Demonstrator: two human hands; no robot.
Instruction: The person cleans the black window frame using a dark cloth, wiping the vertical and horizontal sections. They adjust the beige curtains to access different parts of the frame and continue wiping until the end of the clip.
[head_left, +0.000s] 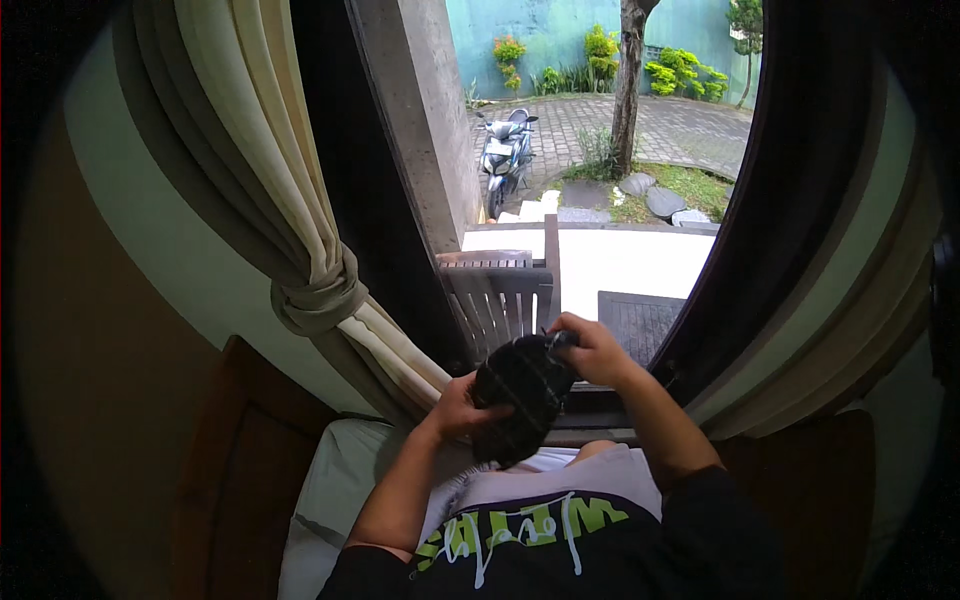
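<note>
A dark cloth item (521, 397) with thin pale lines is held up in front of my lap; its exact kind cannot be told. My left hand (469, 411) grips its left side, with the thumb lying across the front. At its upper right corner, my right hand (589, 349) pinches the edge between bent fingers. The cloth hides part of both hands' fingers. Below it lie my pale shorts (555, 480) and the printed front of my black shirt (517, 540).
A knotted curtain (319, 296) hangs at the left, another curtain (832, 330) at the right. Between them a dark-framed window faces a slatted wooden chair (499, 289), a tree trunk (626, 90) and a parked motor scooter (506, 154). A pale green cushion (341, 457) lies at my left.
</note>
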